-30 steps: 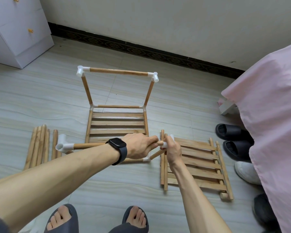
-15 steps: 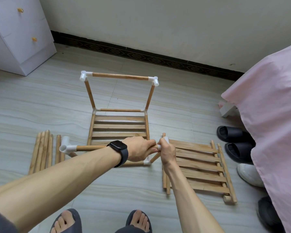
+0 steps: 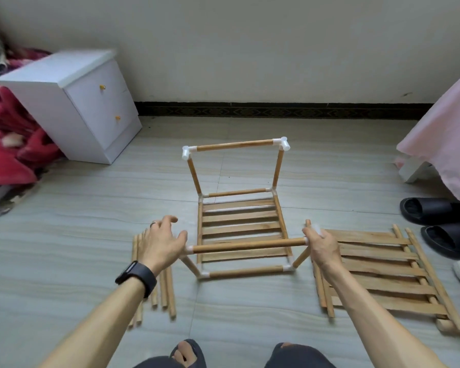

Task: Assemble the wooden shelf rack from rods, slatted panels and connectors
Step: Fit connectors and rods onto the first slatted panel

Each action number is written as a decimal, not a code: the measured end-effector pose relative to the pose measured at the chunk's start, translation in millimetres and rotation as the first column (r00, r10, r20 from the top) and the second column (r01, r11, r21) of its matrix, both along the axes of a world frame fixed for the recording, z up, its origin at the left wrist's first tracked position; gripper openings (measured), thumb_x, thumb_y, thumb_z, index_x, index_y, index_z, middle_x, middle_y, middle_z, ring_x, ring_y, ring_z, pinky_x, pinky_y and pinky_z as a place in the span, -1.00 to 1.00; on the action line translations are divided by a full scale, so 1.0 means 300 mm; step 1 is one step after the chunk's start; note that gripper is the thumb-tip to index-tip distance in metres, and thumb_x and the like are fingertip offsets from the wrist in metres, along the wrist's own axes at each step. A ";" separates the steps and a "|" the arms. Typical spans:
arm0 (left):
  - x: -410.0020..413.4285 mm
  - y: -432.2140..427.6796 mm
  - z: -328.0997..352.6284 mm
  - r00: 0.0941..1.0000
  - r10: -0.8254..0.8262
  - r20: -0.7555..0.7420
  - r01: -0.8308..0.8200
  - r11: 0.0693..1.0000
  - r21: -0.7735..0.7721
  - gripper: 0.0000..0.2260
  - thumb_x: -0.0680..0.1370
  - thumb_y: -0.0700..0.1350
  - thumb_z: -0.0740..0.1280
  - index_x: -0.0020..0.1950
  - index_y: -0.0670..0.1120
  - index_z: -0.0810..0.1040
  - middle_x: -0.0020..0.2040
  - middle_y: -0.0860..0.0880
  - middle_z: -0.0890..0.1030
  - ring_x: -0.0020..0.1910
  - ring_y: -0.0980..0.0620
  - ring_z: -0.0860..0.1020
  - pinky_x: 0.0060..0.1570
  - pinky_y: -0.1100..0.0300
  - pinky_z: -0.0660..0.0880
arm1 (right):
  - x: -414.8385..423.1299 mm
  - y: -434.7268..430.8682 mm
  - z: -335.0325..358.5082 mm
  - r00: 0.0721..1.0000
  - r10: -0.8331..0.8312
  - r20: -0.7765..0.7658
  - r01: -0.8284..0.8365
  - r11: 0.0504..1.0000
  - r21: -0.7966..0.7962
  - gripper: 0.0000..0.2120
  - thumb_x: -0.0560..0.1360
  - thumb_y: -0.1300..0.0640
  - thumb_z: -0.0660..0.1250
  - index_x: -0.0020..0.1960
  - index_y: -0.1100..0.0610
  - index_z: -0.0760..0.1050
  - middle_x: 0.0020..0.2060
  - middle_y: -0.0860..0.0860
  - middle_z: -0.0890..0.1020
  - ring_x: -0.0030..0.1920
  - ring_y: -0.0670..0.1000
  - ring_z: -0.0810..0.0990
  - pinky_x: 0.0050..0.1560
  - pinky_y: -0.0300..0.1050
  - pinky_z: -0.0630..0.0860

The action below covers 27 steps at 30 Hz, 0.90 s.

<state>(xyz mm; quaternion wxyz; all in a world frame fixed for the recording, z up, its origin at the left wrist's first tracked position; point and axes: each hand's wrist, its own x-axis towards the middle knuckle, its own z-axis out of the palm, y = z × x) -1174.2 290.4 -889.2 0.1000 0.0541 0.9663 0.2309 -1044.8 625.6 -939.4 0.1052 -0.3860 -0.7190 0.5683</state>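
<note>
We log the partly built rack [image 3: 234, 146] on the tiled floor [image 3: 64, 248], one slatted panel [image 3: 239, 216] seated in its base. Our right hand [image 3: 322, 248] grips the white connector [image 3: 315, 229] at the right end of the near upper rod [image 3: 247, 245]. Our left hand [image 3: 160, 243], fingers spread, sits at the rod's left end; contact unclear. Loose rods [image 3: 166, 290] lie left of the rack, a spare slatted panel [image 3: 377, 272] to its right. A white cabinet [image 3: 72, 102] stands far left.

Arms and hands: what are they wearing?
The left arm and right arm are bare, no sleeves showing. A black watch with a rectangular face sits on the left wrist, and the left hand has a dark ring on one finger. The right hand wears nothing.
</note>
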 end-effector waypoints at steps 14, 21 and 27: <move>0.020 0.037 -0.171 0.965 0.201 0.169 -0.261 0.817 0.515 -0.31 0.70 0.23 -0.01 -0.13 -0.36 0.54 -0.31 -0.12 0.62 -0.30 0.05 0.57 -0.27 0.19 0.35 | -0.018 -0.008 -0.029 0.997 0.013 0.079 -0.005 0.994 -0.105 -0.71 0.56 0.07 0.35 -0.31 0.09 0.40 -0.27 0.03 0.44 -0.25 0.02 0.39 -0.21 -0.03 0.31; 0.016 0.039 -0.182 0.983 0.159 0.091 -0.183 0.834 0.521 -0.40 0.70 0.21 0.02 -0.16 -0.28 0.49 -0.27 -0.12 0.65 -0.27 0.02 0.58 -0.27 0.15 0.38 | -0.116 -0.014 0.006 0.973 -0.116 0.199 0.118 0.993 -0.001 -0.72 0.46 0.05 0.30 -0.19 0.26 0.62 -0.23 0.15 0.68 -0.16 0.14 0.59 -0.16 0.00 0.45; 0.018 0.042 -0.172 0.983 0.155 0.094 -0.181 0.829 0.529 -0.46 0.70 0.19 0.07 -0.15 -0.23 0.52 -0.26 -0.05 0.65 -0.28 0.21 0.60 -0.25 0.18 0.36 | -0.205 -0.009 0.040 0.953 -0.180 0.242 0.180 0.983 0.023 -0.78 0.42 0.07 0.31 -0.28 0.18 0.60 -0.33 0.12 0.64 -0.25 0.12 0.58 -0.29 -0.06 0.45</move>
